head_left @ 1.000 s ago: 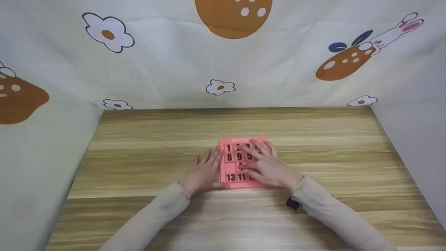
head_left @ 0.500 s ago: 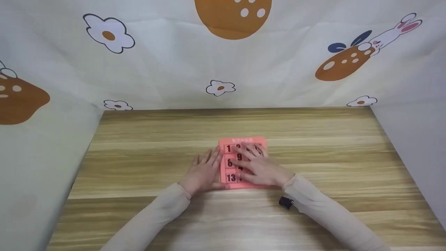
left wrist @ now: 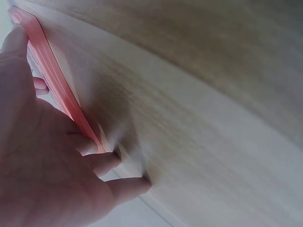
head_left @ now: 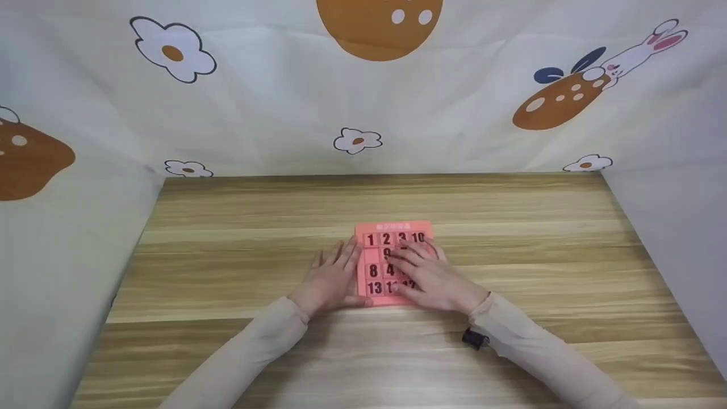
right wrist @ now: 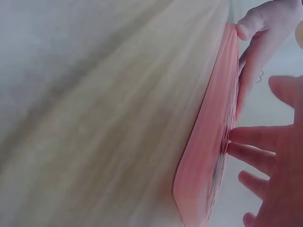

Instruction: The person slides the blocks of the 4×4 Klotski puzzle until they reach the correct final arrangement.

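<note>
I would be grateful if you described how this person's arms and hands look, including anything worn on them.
The left sleeve and right sleeve are long, plain and off-white to beige, reaching about the wrists. The left hand and right hand wear no gloves. A small black object shows beside the right cuff; I cannot tell what it is.

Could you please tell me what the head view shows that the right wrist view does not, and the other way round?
Only the head view shows readable numbers, such as those on the 1 tile and 13 tile, plus the rabbit print on the cloth.

Only the right wrist view shows the pink board nearly edge-on, with gaps between some fingertips of the right hand and the board.

Both show the tabletop, the board, the right hand over it and the left hand at its edge.
</note>
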Demonstrator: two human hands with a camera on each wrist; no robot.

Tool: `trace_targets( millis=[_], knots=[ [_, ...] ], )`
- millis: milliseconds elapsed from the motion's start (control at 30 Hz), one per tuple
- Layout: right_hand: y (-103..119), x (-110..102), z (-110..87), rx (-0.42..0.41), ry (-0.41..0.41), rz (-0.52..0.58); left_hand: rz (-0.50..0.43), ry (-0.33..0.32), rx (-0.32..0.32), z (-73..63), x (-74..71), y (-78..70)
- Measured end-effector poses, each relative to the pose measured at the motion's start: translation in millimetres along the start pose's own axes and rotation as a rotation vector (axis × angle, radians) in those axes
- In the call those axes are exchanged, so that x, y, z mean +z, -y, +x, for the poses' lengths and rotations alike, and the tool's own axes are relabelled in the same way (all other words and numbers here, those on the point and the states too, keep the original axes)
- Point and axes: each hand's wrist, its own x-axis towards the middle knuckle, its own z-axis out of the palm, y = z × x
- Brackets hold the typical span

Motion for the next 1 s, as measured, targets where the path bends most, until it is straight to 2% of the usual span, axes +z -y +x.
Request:
trace_targets(
  millis=[133, 300, 500, 733, 833, 1000],
  knots=[
    [6, 1, 9.1, -0.016, 0.066, -0.009, -0.002, -0.003, 0.008, 0.5, 0.1, 0.4],
    [5, 0, 12.6, -0.047, 0.069, 0.035, 0.009, -0.004, 0.021, 1.3, 0.1, -0.3],
    [-9, -5, -5.5, -0.058, 0.005, 0.078, -0.005, -0.005, 0.014, 0.3, 0.1, -0.5],
    [-8, 0, -19.2, -0.147, 0.045, 0.013, -0.002, -0.002, 0.001, 0.4, 1.8, 1.5],
    [-6, 0, -19.0, -0.14, 0.041, -0.009, 0.01, -0.004, 0.008, 0.0, 2.0, 1.5],
    [-10, -2, -11.4, -0.08, 0.038, -0.014, 0.007, -0.007, 0.013, -0.5, 2.3, 1.2]
  ],
)
